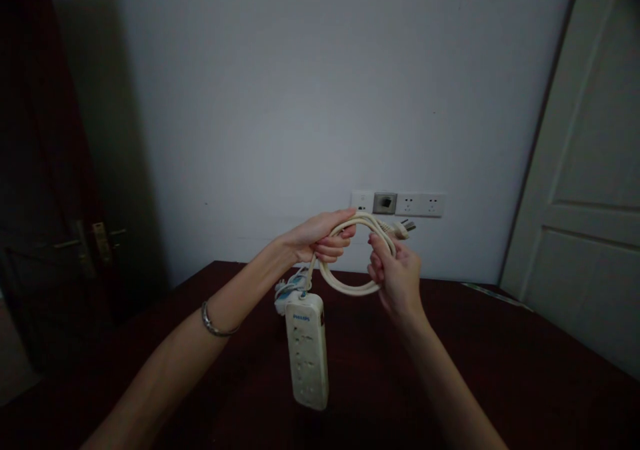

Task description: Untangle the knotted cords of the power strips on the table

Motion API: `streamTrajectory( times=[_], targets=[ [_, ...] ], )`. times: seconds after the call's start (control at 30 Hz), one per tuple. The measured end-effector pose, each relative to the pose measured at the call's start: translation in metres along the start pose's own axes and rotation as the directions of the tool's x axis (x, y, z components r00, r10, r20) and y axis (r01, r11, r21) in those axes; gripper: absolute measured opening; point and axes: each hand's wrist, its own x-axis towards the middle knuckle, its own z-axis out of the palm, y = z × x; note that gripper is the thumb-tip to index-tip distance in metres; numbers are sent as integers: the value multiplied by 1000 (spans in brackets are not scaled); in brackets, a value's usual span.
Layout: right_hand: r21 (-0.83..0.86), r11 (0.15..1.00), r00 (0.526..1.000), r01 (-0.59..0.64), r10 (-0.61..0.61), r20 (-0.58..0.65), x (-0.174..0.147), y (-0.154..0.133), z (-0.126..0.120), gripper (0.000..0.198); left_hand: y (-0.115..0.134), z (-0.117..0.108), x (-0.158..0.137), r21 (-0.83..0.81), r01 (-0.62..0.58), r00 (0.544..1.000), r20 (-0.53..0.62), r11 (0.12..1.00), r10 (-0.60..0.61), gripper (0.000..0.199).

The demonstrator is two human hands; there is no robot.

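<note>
A white power cord [350,290] is looped into a coil between my two hands. My left hand [327,235] is closed round the coil's left side. On the right side, my right hand [397,270] is closed on the cord, with thumb and fingers gripping it. A plug [401,229] with metal prongs sticks out to the right above my right hand. From the cord below my left hand hangs a white Philips power strip [307,353], roughly upright, its sockets facing me. Whether its lower end touches the table cannot be made out.
Behind the strip, a second white and blue corded item [285,295] lies on the dark red table [240,370]. Wall sockets [420,205] sit on the wall beyond. A flat thin strip [495,295] lies at the back right edge. Doors stand at left and right.
</note>
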Motion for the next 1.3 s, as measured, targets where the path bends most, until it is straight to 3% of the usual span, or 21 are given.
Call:
streamTrajectory(
  times=[0.1, 0.23, 0.5, 0.67, 0.77, 0.87, 0.97, 1.03, 1.17, 1.2, 1.23, 1.3],
  targets=[
    [190, 977, 994, -95, 85, 63, -5, -6, 4, 36, -4, 3, 2, 7, -46, 999, -23, 999, 47, 43],
    [286, 948, 988, -139, 114, 101, -11, -16, 6, 34, -11, 5, 9, -31, -123, 992, -24, 992, 122, 44],
    [279, 958, 995, -66, 41, 96, -6, -16, -1, 22, -19, 20, 23, -110, -174, 980, -121, 979, 160, 43],
    [315, 927, 970, -203, 148, 192, 7, -18, -10, 21, -8, 16, 24, -110, -129, 990, -72, 986, 121, 41],
    [214, 937, 928, -277, 204, 312, 15, -17, -17, 24, 0, 10, 25, -101, -94, 995, -43, 991, 90, 40],
    [71, 934, 864, -351, 293, 409, 22, -14, -27, 42, 8, 6, 25, -79, -12, 1000, -2, 997, 12, 42],
    [-93, 910, 800, -405, 402, 445, 28, -12, -44, 63, 16, -1, 26, -22, 95, 995, 30, 995, -94, 42],
    [-263, 884, 766, -387, 467, 442, 31, -16, -59, 63, 22, -7, 27, 30, 149, 988, 39, 988, -150, 40],
    [-660, 675, 669, -329, 660, 342, 31, -37, -81, 65, 28, -18, 29, 132, 208, 973, 77, 969, -219, 37],
    [-723, 630, 688, -283, 659, 305, 30, -42, -82, 66, 28, -19, 30, 162, 218, 969, 83, 962, -234, 37],
    [-765, 609, 753, -210, 600, 270, 29, -47, -82, 64, 28, -20, 31, 193, 228, 965, 88, 954, -249, 37],
    [-795, 606, 930, 2, 292, 225, 27, -54, -77, 52, 26, -19, 32, 260, 257, 950, 108, 931, -292, 37]
  ],
)
